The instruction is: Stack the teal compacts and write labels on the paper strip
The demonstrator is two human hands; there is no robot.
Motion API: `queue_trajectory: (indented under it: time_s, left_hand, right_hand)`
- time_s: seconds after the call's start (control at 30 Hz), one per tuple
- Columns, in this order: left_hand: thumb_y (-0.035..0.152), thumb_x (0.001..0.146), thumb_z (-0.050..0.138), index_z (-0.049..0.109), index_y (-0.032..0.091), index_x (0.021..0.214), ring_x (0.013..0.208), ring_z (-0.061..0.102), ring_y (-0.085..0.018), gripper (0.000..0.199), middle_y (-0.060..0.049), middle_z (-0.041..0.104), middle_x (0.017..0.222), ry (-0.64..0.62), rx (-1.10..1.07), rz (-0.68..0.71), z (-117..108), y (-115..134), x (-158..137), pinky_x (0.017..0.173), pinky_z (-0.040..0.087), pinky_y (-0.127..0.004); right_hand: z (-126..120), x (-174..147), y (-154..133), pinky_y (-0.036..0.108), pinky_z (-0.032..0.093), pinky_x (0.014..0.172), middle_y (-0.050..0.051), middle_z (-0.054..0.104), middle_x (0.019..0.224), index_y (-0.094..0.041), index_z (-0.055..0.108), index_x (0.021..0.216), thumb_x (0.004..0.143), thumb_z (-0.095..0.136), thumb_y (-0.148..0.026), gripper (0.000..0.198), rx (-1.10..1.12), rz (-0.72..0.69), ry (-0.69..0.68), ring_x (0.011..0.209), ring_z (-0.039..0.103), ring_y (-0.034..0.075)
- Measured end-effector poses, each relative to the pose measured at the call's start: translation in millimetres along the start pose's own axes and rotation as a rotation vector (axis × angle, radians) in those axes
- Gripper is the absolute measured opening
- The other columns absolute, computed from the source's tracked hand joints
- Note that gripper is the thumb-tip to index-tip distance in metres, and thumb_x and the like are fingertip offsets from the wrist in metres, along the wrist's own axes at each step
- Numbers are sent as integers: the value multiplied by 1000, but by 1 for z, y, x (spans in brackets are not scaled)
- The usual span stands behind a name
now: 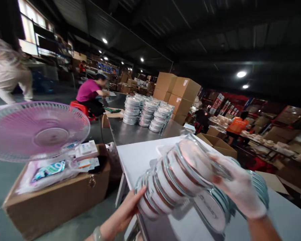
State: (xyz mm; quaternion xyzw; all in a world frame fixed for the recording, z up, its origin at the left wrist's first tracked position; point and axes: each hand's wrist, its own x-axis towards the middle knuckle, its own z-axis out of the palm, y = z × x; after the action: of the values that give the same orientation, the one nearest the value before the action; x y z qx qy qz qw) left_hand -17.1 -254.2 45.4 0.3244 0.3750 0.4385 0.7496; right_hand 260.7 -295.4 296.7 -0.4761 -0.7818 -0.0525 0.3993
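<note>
Gripped in the left hand's curled fingers below and the gloved right hand's above, a tilted stack of round containers hangs over the white table by its left edge, contents unclear. Print on another round container beneath is illegible.

This is a warehouse-like workshop: it has a dark, ribbed metal ceiling, stacked brown cardboard boxes, a grey metal worktable, 1 person in a magenta top and 1 person in an orange top.
</note>
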Motion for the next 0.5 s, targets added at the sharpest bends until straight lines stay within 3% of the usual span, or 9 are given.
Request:
queue_trajectory:
  time_s: [0.07,0.13,0.23,0.27,0.33,0.4,0.5]
  left_hand:
    - [69,75,69,44,23,145,123,62,-35,86,-15,60,141,142,56,107,-19,25,45,87,58,-44]
    - [67,80,64,37,22,148,133,54,-37,87,-20,49,150,285,147,231,-34,38,85,97,53,-47]
    - [60,65,78,29,19,151,153,18,-39,108,-22,21,165,403,264,412,-44,38,125,118,30,-51]
    - [56,59,82,25,19,153,154,10,-40,117,-22,15,166,434,339,487,-44,35,134,121,23,-53]
    - [52,56,84,14,18,156,153,9,-43,127,-24,12,166,502,522,643,-44,27,148,122,20,-57]
    - [49,61,82,7,17,155,151,20,-46,125,-27,21,162,560,677,771,-44,24,161,120,26,-57]
    - [44,69,79,14,13,151,143,37,-45,110,-26,37,153,619,782,852,-47,39,184,117,35,-50]
  right_hand:
    - [53,54,1,48,59,95,13,71,114,-21,72,110,81,75,-47,39,2,-116,-90,107,68,33]
    - [106,101,7,48,57,96,15,71,116,-16,71,110,84,69,-48,42,11,-148,-133,106,68,31]
    - [165,144,11,46,55,99,15,67,122,-16,70,114,84,71,-49,45,6,-174,-188,112,65,29]
    - [178,151,10,45,53,101,15,66,124,-17,70,114,82,74,-50,47,-7,-204,-203,114,64,29]
    - [195,159,9,46,51,105,16,64,128,-17,69,118,79,78,-51,53,-48,-284,-205,120,60,30]
    - [205,165,9,49,48,108,17,62,132,-16,68,123,80,77,-51,56,-96,-344,-191,126,55,32]
    - [216,179,18,50,47,110,19,57,138,-14,62,133,81,77,-48,64,-181,-309,-195,130,51,33]
